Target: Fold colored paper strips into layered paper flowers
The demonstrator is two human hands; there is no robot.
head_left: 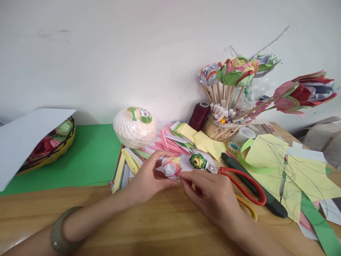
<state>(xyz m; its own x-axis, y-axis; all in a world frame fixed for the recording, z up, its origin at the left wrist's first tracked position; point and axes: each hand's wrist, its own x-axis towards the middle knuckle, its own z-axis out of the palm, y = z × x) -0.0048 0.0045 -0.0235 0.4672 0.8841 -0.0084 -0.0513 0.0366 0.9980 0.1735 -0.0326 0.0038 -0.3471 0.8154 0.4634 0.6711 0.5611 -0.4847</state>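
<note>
A small folded paper flower (170, 166), white and pink with a touch of yellow, is held just above the wooden table. My left hand (150, 174) grips it from the left, the fingers and thumb curled round its sides. At its right lower edge, my right hand (213, 192) has its fingertips pinched together against the petals; whether a petal lies between them is hidden. Just behind the right hand sits a green and yellow paper flower (198, 161). Red-handled scissors (246, 185) lie to the right, partly under that hand.
Folded paper strips (173, 142) and yellow sheets (210, 140) lie behind the hands. A wrapped white coconut (135, 128) stands left of them. A basket (220, 129) holds stemmed paper flowers. Dark green cutter (255, 188), tangled wire and paper scraps (306, 170) spread right.
</note>
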